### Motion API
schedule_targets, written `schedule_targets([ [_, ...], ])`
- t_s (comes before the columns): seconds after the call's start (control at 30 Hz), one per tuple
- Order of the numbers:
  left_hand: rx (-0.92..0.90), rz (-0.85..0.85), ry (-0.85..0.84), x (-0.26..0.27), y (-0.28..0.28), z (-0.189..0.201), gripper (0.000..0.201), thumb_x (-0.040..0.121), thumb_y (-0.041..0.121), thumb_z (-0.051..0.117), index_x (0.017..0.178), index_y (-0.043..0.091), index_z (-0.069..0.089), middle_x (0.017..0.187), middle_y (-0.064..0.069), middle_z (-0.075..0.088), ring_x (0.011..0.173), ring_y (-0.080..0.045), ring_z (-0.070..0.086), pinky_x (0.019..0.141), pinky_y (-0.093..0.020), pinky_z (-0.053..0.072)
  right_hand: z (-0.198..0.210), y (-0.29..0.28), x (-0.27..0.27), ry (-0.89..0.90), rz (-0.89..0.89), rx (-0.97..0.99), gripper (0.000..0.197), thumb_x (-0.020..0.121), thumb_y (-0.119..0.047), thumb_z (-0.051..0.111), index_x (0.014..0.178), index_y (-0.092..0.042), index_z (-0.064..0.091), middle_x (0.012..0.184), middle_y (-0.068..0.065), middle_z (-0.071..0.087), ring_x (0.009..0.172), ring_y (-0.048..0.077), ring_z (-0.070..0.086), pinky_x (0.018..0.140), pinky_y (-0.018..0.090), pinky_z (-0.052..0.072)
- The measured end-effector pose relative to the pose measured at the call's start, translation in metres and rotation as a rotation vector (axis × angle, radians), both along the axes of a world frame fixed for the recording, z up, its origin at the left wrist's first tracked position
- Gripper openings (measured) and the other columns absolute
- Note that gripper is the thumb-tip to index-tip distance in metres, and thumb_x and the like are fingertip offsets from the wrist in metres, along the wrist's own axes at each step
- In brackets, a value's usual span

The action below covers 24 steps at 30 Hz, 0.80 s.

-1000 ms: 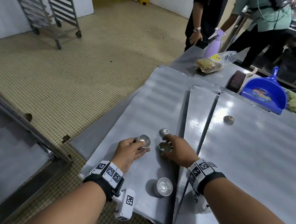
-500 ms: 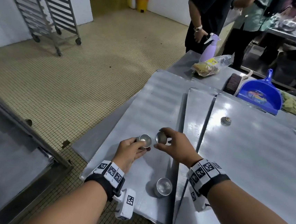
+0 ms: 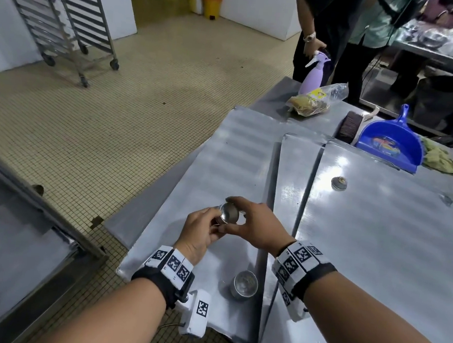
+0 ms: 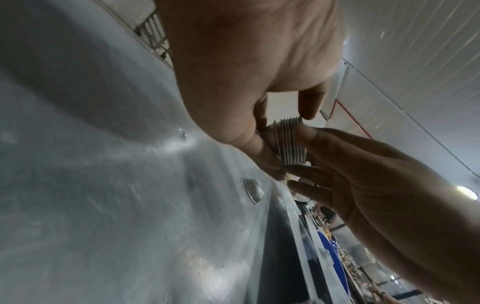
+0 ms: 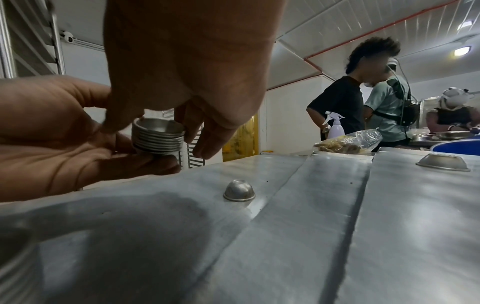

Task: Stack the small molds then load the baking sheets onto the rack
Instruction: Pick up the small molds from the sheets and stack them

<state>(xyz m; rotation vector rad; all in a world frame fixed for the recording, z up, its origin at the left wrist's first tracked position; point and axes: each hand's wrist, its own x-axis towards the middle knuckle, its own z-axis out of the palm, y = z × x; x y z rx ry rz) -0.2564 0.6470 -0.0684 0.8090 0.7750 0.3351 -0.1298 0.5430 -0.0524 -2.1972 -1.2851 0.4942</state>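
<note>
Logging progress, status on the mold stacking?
Both hands, left hand and right hand, hold the mold stack. Loose molds remain on baking sheets. Nothing blocking.

overhead light | glare on baking sheets [image 3: 379, 241] | wide-angle edge distortion

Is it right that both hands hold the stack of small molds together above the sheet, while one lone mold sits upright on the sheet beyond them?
Not quite. Both hands, left hand and right hand, do hold the stack of small molds above the sheet, but the lone mold beyond them lies upside down, dome up. The right wrist view shows it.
</note>
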Motion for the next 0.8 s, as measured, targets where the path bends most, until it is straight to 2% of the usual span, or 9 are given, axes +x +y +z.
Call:
schedule_targets([
  [0.07,-0.012,0.019,0.006,-0.002,0.002,-0.003,0.018,0.097,0.010,0.057,0.101,-0.002,0.070,0.089,-0.019,0.070,0.076,-0.022,0.066,0.068,-0.030,0.057,-0.002,-0.002,-0.001,0.051,0.000,0.001,0.086,0.067,-0.077,0.067,0.140,-0.034,0.049,0.130,-0.008,0.064,0.114,0.010,0.061,0.096,0.034,0.052],
  [0.1,-0.033,0.038,-0.003,-0.002,0.003,-0.004,0.018,0.097,0.009,0.057,0.102,-0.004,0.069,0.090,-0.021,0.070,0.077,-0.025,0.068,0.069,-0.031,0.059,-0.002,-0.003,0.000,0.075,-0.017,0.009,0.082,0.072,-0.075,0.066,0.141,-0.033,0.049,0.132,-0.008,0.062,0.115,0.007,0.061,0.097,0.032,0.051],
  [0.17,-0.081,0.066,-0.024,-0.003,0.006,-0.006,0.019,0.096,0.007,0.056,0.102,-0.008,0.067,0.095,-0.028,0.072,0.084,-0.034,0.073,0.074,-0.033,0.063,-0.003,-0.005,0.006,0.095,-0.092,0.035,0.060,0.087,-0.062,0.061,0.137,-0.029,0.054,0.127,-0.006,0.066,0.110,0.008,0.064,0.094,0.033,0.052],
  [0.27,-0.130,0.086,-0.028,-0.005,0.010,-0.008,0.016,0.096,0.006,0.057,0.098,-0.008,0.066,0.097,-0.028,0.072,0.096,-0.044,0.073,0.077,-0.036,0.064,-0.007,-0.006,0.024,0.032,-0.240,-0.026,0.036,0.098,-0.043,0.054,0.126,-0.021,0.064,0.118,0.002,0.071,0.102,0.019,0.068,0.091,0.037,0.052],
  [0.4,-0.115,0.073,0.007,-0.006,0.012,-0.016,0.011,0.095,0.006,0.065,0.098,-0.004,0.067,0.095,-0.022,0.073,0.096,-0.042,0.074,0.080,-0.034,0.063,-0.016,0.000,0.043,-0.029,-0.243,-0.216,0.037,0.096,-0.025,0.055,0.131,-0.013,0.061,0.127,0.011,0.067,0.111,0.031,0.064,0.096,0.041,0.049],
  [0.53,-0.075,0.043,0.025,-0.005,0.011,-0.022,0.005,0.094,0.002,0.065,0.097,-0.002,0.067,0.098,-0.021,0.072,0.096,-0.038,0.075,0.087,-0.034,0.061,-0.023,0.016,0.052,-0.075,-0.141,-0.365,0.037,0.091,-0.022,0.056,0.127,-0.013,0.059,0.127,0.013,0.062,0.119,0.034,0.058,0.096,0.037,0.048],
  [0.6,-0.068,0.033,0.031,-0.005,0.012,-0.023,0.006,0.094,0.002,0.065,0.097,-0.003,0.067,0.097,-0.020,0.072,0.096,-0.038,0.075,0.087,-0.034,0.061,-0.028,0.022,0.052,-0.082,-0.099,-0.435,0.047,0.090,-0.022,0.058,0.136,-0.016,0.052,0.134,0.012,0.057,0.121,0.034,0.056,0.099,0.036,0.045],
  [0.67,-0.068,0.027,0.033,-0.005,0.012,-0.024,0.006,0.094,0.002,0.065,0.097,-0.003,0.068,0.096,-0.020,0.072,0.095,-0.037,0.075,0.084,-0.032,0.062,-0.033,0.026,0.052,-0.075,-0.110,-0.454,0.044,0.094,-0.027,0.054,0.137,-0.017,0.050,0.131,0.013,0.055,0.117,0.036,0.057,0.098,0.038,0.046],
  [0.8,-0.064,0.009,0.030,-0.004,0.013,-0.023,0.008,0.095,0.002,0.065,0.100,-0.003,0.068,0.096,-0.020,0.072,0.097,-0.037,0.075,0.082,-0.031,0.061,-0.035,0.029,0.051,-0.084,-0.133,-0.417,0.027,0.098,-0.031,0.046,0.113,-0.010,0.053,0.113,0.014,0.060,0.102,0.037,0.060,0.085,0.038,0.048],
])
